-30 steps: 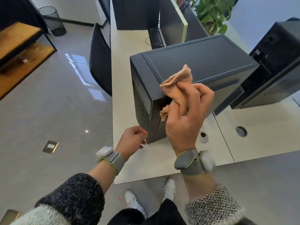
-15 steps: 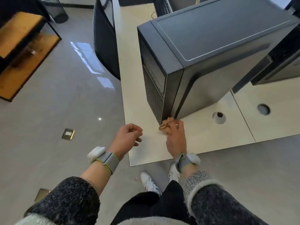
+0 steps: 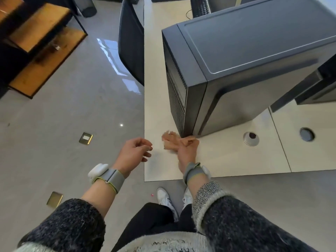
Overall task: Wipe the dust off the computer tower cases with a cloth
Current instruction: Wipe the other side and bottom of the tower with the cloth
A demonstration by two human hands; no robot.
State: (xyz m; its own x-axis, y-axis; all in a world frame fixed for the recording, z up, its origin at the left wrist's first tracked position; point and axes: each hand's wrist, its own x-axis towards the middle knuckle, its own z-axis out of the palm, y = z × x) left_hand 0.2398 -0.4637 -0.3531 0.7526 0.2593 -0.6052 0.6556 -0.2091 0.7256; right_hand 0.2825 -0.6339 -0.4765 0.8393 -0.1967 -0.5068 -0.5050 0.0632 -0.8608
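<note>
Head view: my right hand has its fingers curled tight round the one tan cloth, low on the desk at the bottom front corner of the nearer computer tower, which stands near the desk's left edge with bare desktop between it and me. My left hand hovers over that edge, fingers loosely curled on nothing. I count two towers, the second tower cut off at the right, and two round cable holes.
</note>
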